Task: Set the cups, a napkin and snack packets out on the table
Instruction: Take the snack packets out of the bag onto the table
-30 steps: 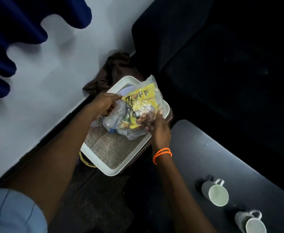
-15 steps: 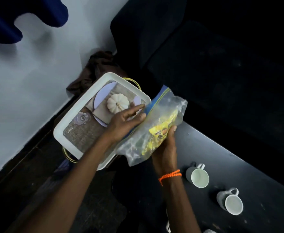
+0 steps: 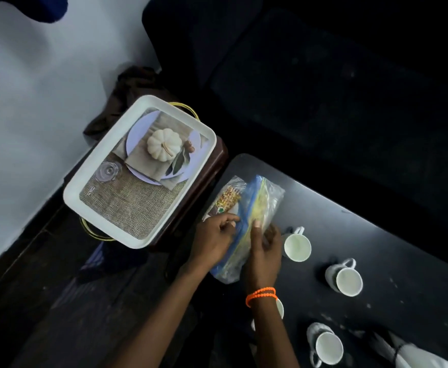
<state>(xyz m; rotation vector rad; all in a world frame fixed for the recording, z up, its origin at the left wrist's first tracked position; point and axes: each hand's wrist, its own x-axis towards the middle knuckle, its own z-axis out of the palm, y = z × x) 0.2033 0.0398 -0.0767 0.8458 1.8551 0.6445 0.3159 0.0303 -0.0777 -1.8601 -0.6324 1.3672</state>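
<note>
A clear zip bag of snack packets (image 3: 254,205) lies on the dark table (image 3: 350,235) near its left end. My left hand (image 3: 214,237) pinches the bag's blue zip edge. My right hand (image 3: 264,251), with an orange band at the wrist, rests on the bag beside it. Three white cups stand on the table: one (image 3: 296,247) just right of my right hand, one (image 3: 346,278) further right, one (image 3: 325,346) near the front edge. Another cup is mostly hidden behind my right wrist. A white napkin (image 3: 414,354) lies at the bottom right.
A white tray (image 3: 98,166) printed with a pumpkin picture sits on a brown stool left of the table. A brown cloth (image 3: 130,88) lies behind it against the white wall. A dark sofa (image 3: 323,88) fills the far side.
Both hands carried the snack bag from the tray rightward and set it down on the table. The tray's printed surface is now uncovered.
</note>
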